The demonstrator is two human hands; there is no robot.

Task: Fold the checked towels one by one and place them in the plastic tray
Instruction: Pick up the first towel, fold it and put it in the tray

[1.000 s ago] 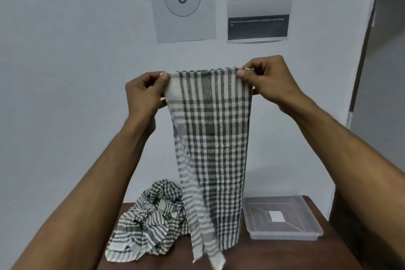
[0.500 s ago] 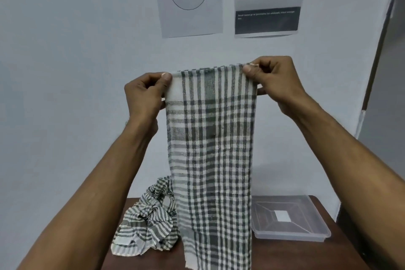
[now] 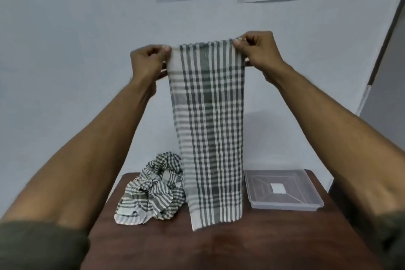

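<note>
The left hand (image 3: 149, 61) and right hand (image 3: 256, 50) each pinched one top corner of a checked towel (image 3: 208, 127) between thumb and fingers, holding it raised before the wall (image 3: 65, 50). The towel hung as a long vertical strip, its lower edge level with the near middle of the wooden table (image 3: 219, 247). A crumpled towel pile (image 3: 151, 195) lay left of the strip. The plastic tray (image 3: 282, 204) sat right of it, near the table's right edge, holding no towel; a white label showed at its centre. The table's front area lay bare.
</note>
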